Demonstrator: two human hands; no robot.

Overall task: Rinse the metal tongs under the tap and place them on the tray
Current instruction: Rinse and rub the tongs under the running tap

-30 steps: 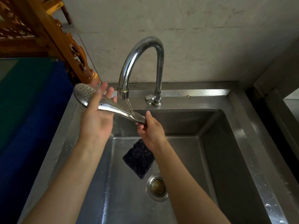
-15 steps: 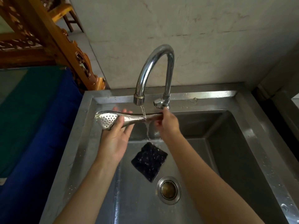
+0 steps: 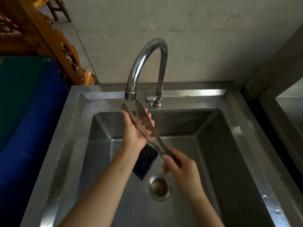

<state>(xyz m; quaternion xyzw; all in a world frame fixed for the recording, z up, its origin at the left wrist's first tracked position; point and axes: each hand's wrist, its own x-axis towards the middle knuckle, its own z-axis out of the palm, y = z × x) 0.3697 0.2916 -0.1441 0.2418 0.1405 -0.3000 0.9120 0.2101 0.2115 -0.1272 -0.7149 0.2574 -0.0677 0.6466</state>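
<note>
Palm of left hand [image 3: 133,130] up beneath the tongs [image 3: 153,135], fingers nearly straight and relaxed: supports the metal, does not clasp it. Holds the perforated heads directly below tap [image 3: 131,94], apparently to let water run down both arms into sink [image 3: 237,128]. Grips the hinge end with right hand [image 3: 180,164], fingers curled around it, probably for steering. Tray not in view; placing not yet done.

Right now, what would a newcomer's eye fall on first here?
The metal tongs stand out, perforated heads just under the tap spout, backed by the flat left hand while the right hand grips their handle end. Below, a dark sponge lies on the floor of the sink beside the drain.
</note>
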